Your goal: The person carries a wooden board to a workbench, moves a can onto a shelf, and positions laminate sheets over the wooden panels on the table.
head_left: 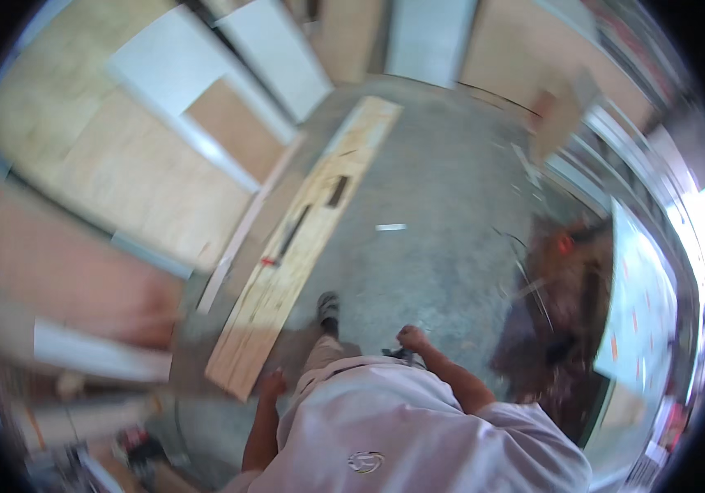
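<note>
My left hand hangs low by my side, beside the near end of a long wooden plank on the floor. Its fingers are too blurred to read. In front of my body, my right hand is curled closed; what it holds, if anything, is hidden. A dark shape shows just below it, too unclear to name. On the plank lie a long dark tool with a red end and a short dark block.
Large wooden panels and white boards lean along the left and back. A small white strip lies on the grey floor. To the right are a reddish-brown heap and a pale sheet. My shoe stands beside the plank.
</note>
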Tool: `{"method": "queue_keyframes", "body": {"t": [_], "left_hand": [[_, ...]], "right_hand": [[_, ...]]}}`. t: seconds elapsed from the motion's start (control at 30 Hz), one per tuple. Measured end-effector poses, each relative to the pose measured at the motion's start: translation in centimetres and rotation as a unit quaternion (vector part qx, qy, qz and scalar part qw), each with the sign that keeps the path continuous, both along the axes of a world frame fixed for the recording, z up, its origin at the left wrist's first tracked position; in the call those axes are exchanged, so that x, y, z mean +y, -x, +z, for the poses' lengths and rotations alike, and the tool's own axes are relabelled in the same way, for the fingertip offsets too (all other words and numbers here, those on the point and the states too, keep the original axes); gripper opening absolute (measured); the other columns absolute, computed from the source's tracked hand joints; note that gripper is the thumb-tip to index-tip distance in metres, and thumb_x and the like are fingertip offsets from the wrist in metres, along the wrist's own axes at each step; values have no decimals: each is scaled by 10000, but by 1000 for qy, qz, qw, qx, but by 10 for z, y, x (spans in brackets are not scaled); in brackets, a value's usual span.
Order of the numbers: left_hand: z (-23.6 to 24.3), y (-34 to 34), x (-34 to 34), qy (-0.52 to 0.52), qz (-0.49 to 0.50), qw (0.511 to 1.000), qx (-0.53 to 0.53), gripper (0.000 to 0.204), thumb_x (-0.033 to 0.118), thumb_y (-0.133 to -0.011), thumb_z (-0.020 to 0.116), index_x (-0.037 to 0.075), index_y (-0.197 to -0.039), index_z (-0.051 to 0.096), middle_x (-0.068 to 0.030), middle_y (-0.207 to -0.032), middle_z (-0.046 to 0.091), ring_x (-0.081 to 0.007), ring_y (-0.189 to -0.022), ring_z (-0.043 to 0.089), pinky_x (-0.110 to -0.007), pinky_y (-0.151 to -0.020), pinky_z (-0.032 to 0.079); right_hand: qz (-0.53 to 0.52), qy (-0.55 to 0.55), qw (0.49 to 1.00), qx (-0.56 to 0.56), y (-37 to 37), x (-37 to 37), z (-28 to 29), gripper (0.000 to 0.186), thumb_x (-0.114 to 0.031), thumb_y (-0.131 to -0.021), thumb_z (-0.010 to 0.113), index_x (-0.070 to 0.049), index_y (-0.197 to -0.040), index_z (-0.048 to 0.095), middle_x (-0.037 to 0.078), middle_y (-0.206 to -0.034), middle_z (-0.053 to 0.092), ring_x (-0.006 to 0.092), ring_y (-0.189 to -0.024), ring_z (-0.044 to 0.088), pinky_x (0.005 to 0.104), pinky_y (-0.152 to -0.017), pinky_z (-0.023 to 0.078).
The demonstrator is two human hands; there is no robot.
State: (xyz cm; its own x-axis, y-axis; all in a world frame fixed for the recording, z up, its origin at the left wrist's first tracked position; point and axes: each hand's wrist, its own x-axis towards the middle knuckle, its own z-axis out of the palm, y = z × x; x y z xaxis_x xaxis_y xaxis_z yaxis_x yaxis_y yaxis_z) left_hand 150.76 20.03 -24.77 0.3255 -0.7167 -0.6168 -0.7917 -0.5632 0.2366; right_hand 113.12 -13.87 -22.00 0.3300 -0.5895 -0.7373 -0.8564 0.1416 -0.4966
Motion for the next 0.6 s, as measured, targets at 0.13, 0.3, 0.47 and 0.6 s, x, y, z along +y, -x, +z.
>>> {"method": "queue_keyframes", "body": {"t": [0.13,0.3,0.47,0.6], "left_hand": [[-1,-64,-79,-59,-17,995,79,410,334,-802,593,32,-1079,584,-207,-885,679,-383,-806,670,-488,-679,538],[15,-132,-183,-56,143,976,156,466,395,-852,538,-28,-1044,580,-231,-867,669,-366,-746,668,-460,-644,550],[32,-199,-322,-26,321,918,230,562,456,-903,484,-88,-1010,575,-255,-849,659,-349,-687,667,-432,-609,563],[33,-228,-472,-13,278,935,219,659,508,-934,432,-135,-990,567,-281,-843,653,-341,-653,669,-410,-570,569]], "right_hand": [[-92,38,977,189,58,11,-24,239,-122,-812,532,19,-903,702,198,-829,710,310,-706,707,402,-700,568],[-158,13,975,154,85,-18,-19,237,-156,-819,585,12,-938,704,195,-892,704,309,-788,704,402,-743,564],[-579,-31,815,-16,39,-33,-1,305,-238,-870,617,-9,-1064,673,133,-859,678,235,-674,697,395,-588,576],[-477,24,873,102,0,-16,-15,334,-268,-829,616,-15,-1034,690,180,-958,699,316,-895,685,396,-794,556]]}}
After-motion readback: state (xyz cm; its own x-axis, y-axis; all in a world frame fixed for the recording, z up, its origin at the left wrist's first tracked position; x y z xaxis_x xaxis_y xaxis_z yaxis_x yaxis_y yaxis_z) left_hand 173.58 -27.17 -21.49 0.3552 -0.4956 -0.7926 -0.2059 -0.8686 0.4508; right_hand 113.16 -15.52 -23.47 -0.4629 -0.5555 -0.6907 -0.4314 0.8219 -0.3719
